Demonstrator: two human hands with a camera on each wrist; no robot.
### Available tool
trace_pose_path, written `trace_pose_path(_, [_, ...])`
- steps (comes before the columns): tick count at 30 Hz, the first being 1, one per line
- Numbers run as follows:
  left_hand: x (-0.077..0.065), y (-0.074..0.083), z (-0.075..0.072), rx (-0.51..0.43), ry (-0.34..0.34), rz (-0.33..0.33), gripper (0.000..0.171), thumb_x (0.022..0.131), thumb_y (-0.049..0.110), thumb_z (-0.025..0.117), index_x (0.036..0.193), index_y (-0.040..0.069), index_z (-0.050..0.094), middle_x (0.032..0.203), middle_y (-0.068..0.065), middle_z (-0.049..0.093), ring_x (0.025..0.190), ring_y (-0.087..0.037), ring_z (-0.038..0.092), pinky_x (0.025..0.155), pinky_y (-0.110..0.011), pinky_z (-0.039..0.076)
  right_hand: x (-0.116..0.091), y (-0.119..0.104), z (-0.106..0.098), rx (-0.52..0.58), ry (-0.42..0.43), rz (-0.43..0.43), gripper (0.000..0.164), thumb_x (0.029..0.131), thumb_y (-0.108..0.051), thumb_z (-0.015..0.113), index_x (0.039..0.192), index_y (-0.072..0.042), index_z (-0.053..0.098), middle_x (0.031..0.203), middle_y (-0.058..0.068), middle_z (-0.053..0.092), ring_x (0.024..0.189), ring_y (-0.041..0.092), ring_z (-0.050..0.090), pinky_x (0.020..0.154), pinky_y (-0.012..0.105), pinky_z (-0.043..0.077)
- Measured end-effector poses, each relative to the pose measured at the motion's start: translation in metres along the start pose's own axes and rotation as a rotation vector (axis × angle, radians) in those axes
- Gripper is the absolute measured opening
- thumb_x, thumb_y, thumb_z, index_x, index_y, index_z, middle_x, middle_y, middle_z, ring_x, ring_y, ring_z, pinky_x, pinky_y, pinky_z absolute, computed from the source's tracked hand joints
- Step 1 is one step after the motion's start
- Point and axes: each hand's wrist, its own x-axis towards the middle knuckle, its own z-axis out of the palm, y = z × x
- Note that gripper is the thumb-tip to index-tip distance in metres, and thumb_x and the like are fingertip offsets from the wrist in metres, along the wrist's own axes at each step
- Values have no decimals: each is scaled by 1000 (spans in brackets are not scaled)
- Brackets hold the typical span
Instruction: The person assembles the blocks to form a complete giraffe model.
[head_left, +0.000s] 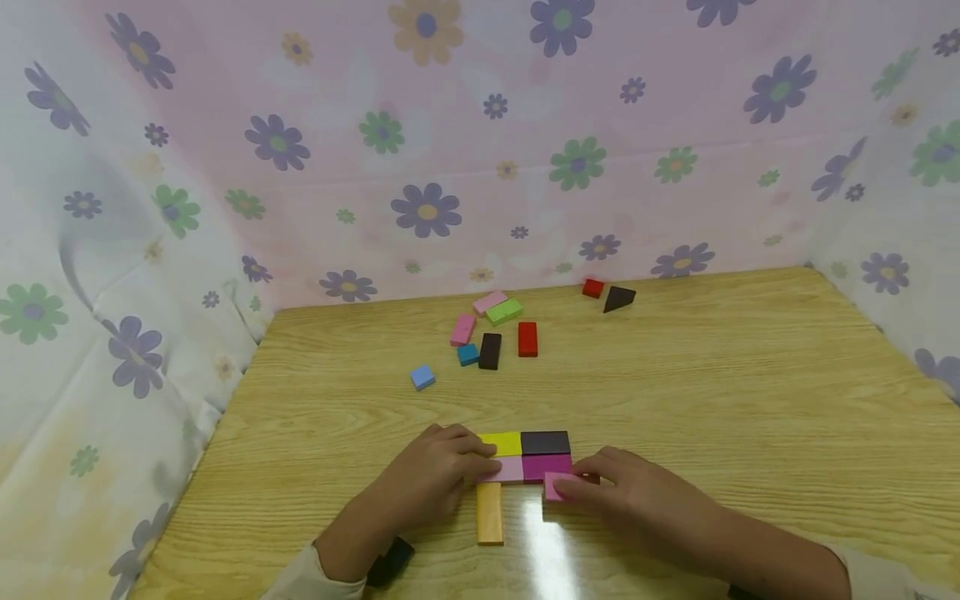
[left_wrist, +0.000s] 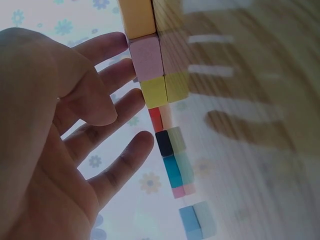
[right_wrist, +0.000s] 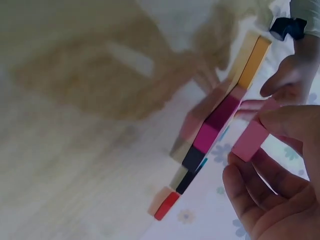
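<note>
A flat group of blocks lies in front of me: yellow [head_left: 504, 442] and black [head_left: 546, 442] behind, light pink [head_left: 512, 471] and magenta [head_left: 546, 467] before them. An orange block [head_left: 490, 517] extends toward me from the light pink one. My left hand [head_left: 423, 483] rests its outstretched fingertips along the left side of the group, at the light pink and yellow blocks. Between thumb and fingers, my right hand [head_left: 645, 504] pinches a pink block [right_wrist: 251, 139], held above the table close to the magenta block's near edge; its far end is covered by the fingers.
Farther back lie loose blocks: light blue [head_left: 423, 377], blue [head_left: 468, 355], dark brown [head_left: 490, 352], red [head_left: 528, 340], green [head_left: 505, 312] and two pink ones. A small red block [head_left: 592, 288] and a black triangle [head_left: 619, 298] are near the flowered cloth [head_left: 465, 150] behind the table.
</note>
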Motion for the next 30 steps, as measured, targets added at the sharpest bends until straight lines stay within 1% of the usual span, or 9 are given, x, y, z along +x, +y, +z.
trace_pose_path(2, [1, 0, 0, -2, 4, 2, 26, 101, 15, 57, 116, 24, 76, 122, 8, 70, 119, -13, 62, 97, -40, 51, -3, 0, 4, -13, 37, -74, 34, 105, -27, 51, 139, -28, 57, 117, -6, 65, 104, 10, 63, 83, 28, 56])
trace_pose_path(3, [1, 1, -1, -3, 6, 5, 26, 101, 15, 57, 116, 24, 76, 122, 8, 71, 119, -13, 62, 96, -39, 51, -5, 2, 8, -78, 91, -171, 38, 103, -20, 55, 141, -21, 56, 117, -1, 66, 102, 13, 64, 81, 27, 56])
trace_pose_path(6, [1, 1, -1, -2, 9, 9, 25, 101, 15, 57, 115, 24, 77, 122, 8, 71, 118, -13, 62, 95, -38, 51, -9, 2, 13, -62, 65, -201, 50, 92, -17, 68, 140, -21, 56, 118, -1, 64, 102, 12, 62, 82, 25, 55])
trace_pose_path(10, [1, 0, 0, -1, 6, 11, 25, 101, 15, 57, 115, 24, 76, 122, 8, 71, 118, -13, 62, 96, -40, 51, -13, 1, 16, -76, -13, -183, 56, 86, -12, 74, 138, -22, 57, 116, -1, 63, 98, 11, 61, 79, 24, 55])
trace_pose_path(13, [1, -1, 0, 4, 9, 16, 25, 101, 16, 57, 115, 24, 77, 122, 8, 71, 118, -13, 62, 97, -40, 51, -15, -1, 16, -114, -39, -151, 56, 83, -9, 76, 135, -22, 60, 113, -2, 61, 94, 11, 60, 76, 24, 55])
trace_pose_path(18, [0, -1, 0, 3, 14, 17, 24, 101, 16, 58, 115, 24, 77, 122, 8, 71, 118, -14, 62, 97, -40, 52, -16, -4, 18, -151, -5, -116, 47, 83, -14, 77, 128, -21, 66, 103, -8, 60, 85, 6, 57, 72, 20, 52])
trace_pose_path(23, [0, 0, 0, -14, 8, 5, 25, 101, 16, 58, 115, 24, 76, 123, 7, 71, 119, -14, 61, 100, -44, 51, -18, 0, 19, -194, -12, -163, 50, 77, -8, 80, 125, -13, 70, 102, -5, 63, 88, 9, 58, 76, 22, 52])
trace_pose_path(26, [0, 0, 0, -20, 1, -4, 24, 101, 16, 58, 116, 24, 76, 123, 7, 70, 120, -14, 61, 101, -45, 51, -17, 2, 18, -218, -22, -184, 43, 79, -10, 80, 121, -11, 72, 102, -3, 67, 92, 12, 60, 80, 24, 53])
trace_pose_path(30, [-1, 0, 0, -21, -11, -18, 24, 101, 19, 59, 116, 24, 76, 124, 7, 70, 120, -15, 61, 103, -49, 50, -14, 2, 19, -227, 20, -186, 30, 89, -27, 77, 115, -13, 75, 98, -6, 69, 90, 10, 60, 80, 24, 53])
